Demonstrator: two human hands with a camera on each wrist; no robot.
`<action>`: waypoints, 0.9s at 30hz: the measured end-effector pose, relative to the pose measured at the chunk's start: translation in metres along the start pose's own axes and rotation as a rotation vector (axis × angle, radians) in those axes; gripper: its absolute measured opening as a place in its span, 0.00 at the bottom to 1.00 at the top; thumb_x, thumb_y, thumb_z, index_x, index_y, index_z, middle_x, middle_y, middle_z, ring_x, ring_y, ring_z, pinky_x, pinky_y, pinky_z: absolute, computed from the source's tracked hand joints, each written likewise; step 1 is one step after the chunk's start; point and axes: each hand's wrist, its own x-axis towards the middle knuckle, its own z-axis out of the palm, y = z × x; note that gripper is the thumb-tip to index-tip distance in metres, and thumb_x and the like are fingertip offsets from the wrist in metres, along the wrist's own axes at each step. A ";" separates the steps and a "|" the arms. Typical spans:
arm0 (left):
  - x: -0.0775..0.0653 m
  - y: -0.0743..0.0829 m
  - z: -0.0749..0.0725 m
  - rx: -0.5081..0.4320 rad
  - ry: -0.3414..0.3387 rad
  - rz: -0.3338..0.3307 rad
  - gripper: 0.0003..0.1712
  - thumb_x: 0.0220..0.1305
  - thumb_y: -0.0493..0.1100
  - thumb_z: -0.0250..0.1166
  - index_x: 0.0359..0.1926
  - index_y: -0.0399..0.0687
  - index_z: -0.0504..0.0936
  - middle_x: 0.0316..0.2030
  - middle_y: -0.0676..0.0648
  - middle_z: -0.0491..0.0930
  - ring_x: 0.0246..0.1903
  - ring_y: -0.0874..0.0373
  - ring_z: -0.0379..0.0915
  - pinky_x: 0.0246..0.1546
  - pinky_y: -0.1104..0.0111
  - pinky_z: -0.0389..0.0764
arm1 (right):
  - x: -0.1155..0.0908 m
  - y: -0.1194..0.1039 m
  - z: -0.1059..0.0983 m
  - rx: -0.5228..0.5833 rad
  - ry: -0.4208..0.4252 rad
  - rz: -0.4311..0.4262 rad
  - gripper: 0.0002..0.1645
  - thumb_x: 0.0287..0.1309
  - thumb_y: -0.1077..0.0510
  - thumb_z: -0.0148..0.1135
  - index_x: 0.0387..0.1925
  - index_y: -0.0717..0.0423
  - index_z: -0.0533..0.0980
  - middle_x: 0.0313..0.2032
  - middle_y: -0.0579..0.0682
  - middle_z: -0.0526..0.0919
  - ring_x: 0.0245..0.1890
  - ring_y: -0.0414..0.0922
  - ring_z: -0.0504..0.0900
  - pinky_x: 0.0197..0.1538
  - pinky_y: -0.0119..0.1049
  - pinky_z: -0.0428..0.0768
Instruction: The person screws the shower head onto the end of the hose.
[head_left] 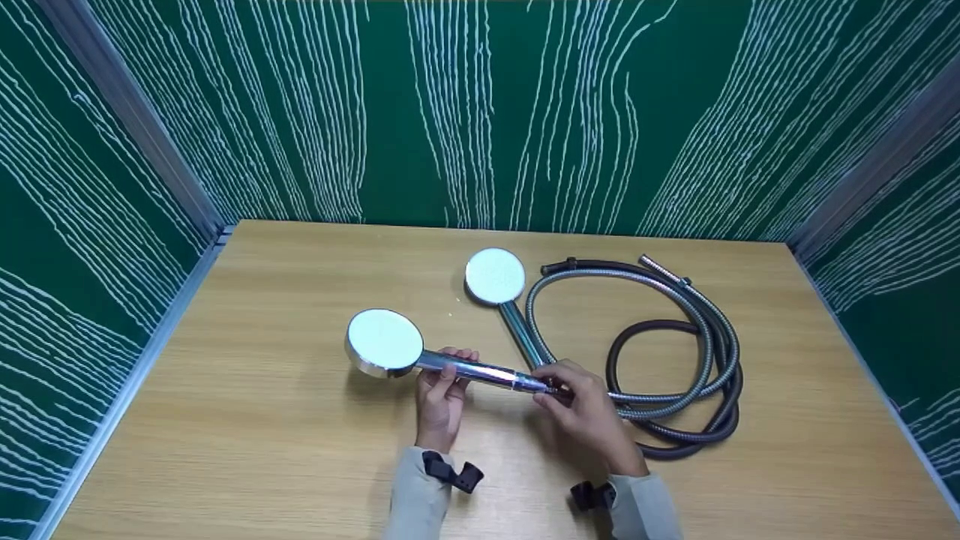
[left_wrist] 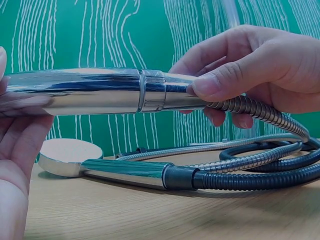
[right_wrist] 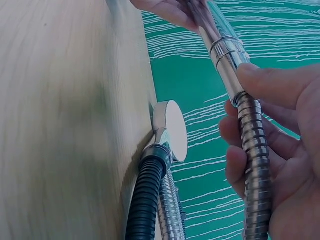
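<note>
A chrome shower head (head_left: pixel 385 341) is held above the table, its pale round face up and its handle pointing right. My left hand (head_left: pixel 441 405) grips the handle, thumb on the near side and fingertips behind. At the handle's end, my right hand (head_left: pixel 589 412) pinches the smooth tapered hose nut (left_wrist: pixel 179 92) between thumb and fingers. From this nut a silver ribbed hose (right_wrist: pixel 256 175) runs back past my right palm. The nut sits against the handle's ridged collar (left_wrist: pixel 154 91); whether it is threaded tight I cannot tell.
A second shower head (head_left: pixel 495 276) lies on the wooden table (head_left: pixel 285 450) behind my hands, joined to a black ribbed hose (left_wrist: pixel 260 180). Silver and black hoses lie coiled together at the right. Green panels with white lines (head_left: pixel 390 112) enclose the back and sides.
</note>
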 end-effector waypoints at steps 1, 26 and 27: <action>0.000 0.000 0.000 -0.003 -0.003 0.002 0.07 0.64 0.37 0.60 0.43 0.44 0.79 0.39 0.48 0.84 0.45 0.55 0.81 0.57 0.63 0.81 | 0.000 0.000 0.000 -0.004 0.001 0.001 0.20 0.44 0.68 0.72 0.41 0.52 0.80 0.37 0.44 0.82 0.38 0.40 0.80 0.42 0.32 0.86; 0.001 -0.001 -0.002 -0.006 -0.035 0.020 0.07 0.65 0.39 0.59 0.43 0.43 0.79 0.39 0.47 0.85 0.45 0.54 0.82 0.57 0.63 0.81 | 0.001 -0.001 0.000 0.028 0.008 0.015 0.19 0.43 0.71 0.71 0.39 0.53 0.81 0.35 0.43 0.82 0.35 0.38 0.79 0.38 0.28 0.84; 0.001 -0.001 -0.002 -0.007 -0.037 0.020 0.07 0.65 0.39 0.59 0.43 0.44 0.79 0.39 0.47 0.85 0.45 0.54 0.82 0.57 0.63 0.81 | 0.001 -0.001 0.000 0.029 0.007 0.018 0.19 0.43 0.71 0.71 0.39 0.53 0.81 0.35 0.43 0.82 0.35 0.38 0.79 0.39 0.28 0.85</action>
